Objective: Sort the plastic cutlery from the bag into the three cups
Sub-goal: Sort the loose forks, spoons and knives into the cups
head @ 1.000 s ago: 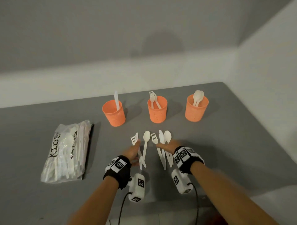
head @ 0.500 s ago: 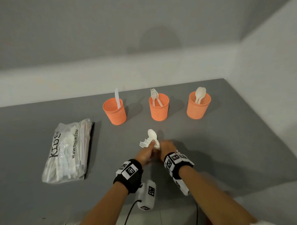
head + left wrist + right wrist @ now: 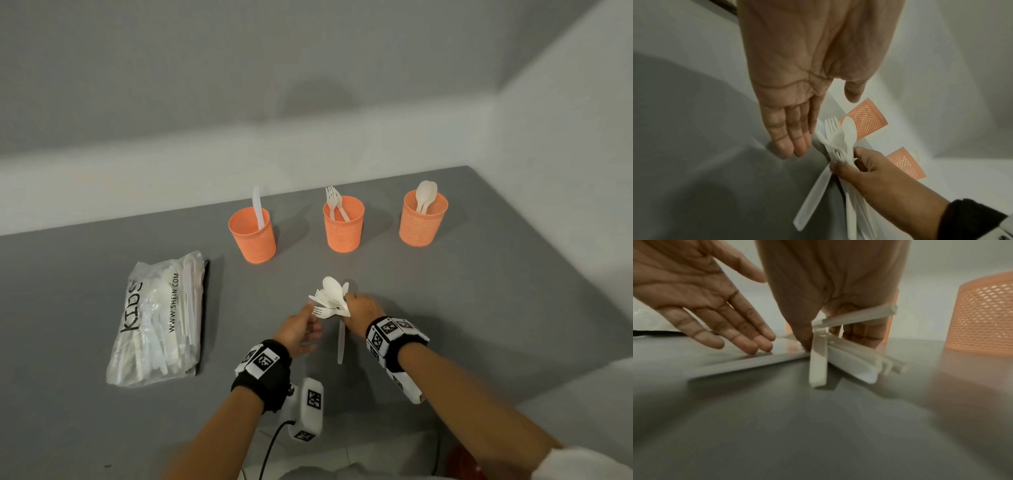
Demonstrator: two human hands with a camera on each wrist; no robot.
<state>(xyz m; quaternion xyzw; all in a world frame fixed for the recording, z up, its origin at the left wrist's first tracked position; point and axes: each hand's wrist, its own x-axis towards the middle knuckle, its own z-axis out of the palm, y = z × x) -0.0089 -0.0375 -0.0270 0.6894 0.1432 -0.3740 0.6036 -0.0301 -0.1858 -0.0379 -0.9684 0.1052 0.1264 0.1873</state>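
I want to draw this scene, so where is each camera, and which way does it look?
Head: sits on the person's head, looks forward and down at the table, three cups and bag; shows both forearms and hands.
Left wrist: sits on the left wrist, looks along the open left hand toward the cutlery bundle; shows its palm and the right hand.
Right wrist: sits on the right wrist, low over the table, looking along the gripping right hand; shows both hands.
All three share the bundle and both hands.

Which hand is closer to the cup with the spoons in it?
Right. The right hand, gripping the cutlery bunch, sits below-left of the spoon cup; the left hand lies open, farther left.
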